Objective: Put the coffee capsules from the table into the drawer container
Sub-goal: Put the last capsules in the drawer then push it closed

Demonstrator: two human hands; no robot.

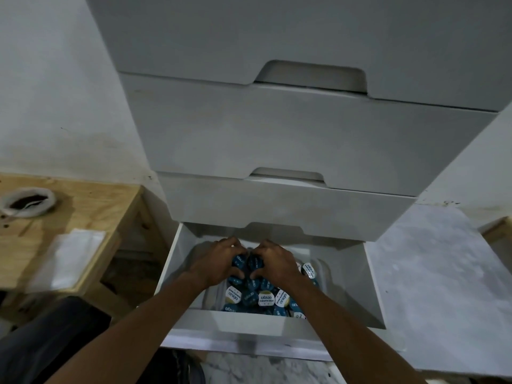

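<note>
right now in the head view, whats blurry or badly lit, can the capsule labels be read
Head view: dim, flat light, no glare; wide-angle bending leans the drawer fronts outward. The wooden table at left is smeared by motion blur. Both hands, left hand and right hand, clutch blue coffee capsules; labels on the capsules lying in the open drawer are partly readable, though upside down.

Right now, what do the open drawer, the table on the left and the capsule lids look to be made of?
Open drawer: smooth white board, probably laminate or painted, with an even, slightly glossy face. Table: bare plywood, going by the pale grain and knots. Capsule lids: likely printed foil or film, flat and faintly shiny; too small to be sure.
</note>
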